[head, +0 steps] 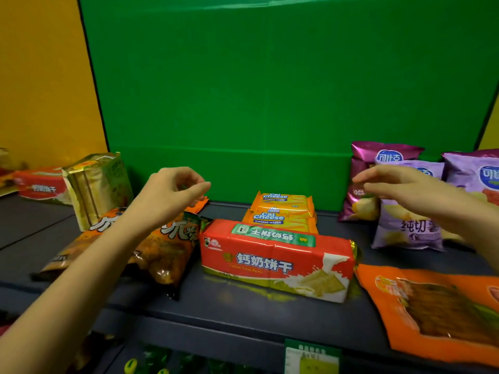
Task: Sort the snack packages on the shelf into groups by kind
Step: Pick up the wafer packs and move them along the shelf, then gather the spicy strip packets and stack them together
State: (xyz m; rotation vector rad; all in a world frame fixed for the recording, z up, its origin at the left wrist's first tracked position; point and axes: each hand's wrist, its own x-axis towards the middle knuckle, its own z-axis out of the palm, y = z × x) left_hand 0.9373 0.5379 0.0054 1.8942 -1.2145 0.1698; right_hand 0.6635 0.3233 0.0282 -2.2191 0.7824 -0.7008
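Note:
A red biscuit pack [275,259] lies across the middle of the dark shelf [243,317]. Behind it sit two orange Cal Cheese wafer packs [282,209], one in front of the other. Orange-brown snack bags [162,249] lie at the left, under my left forearm. My left hand [172,193] hovers above them, fingers loosely curled, holding nothing. Three purple chip bags [410,222] stand at the right. My right hand [405,190] reaches in front of them, fingers apart and empty. A flat orange pouch [432,306] lies at the front right.
A gold-green biscuit pack [97,187] stands upright at the left, with another red biscuit pack [40,186] lying behind it. A green back panel [270,90] closes off the shelf. A green price tag [310,357] hangs on the front edge. More packages show on the shelf below.

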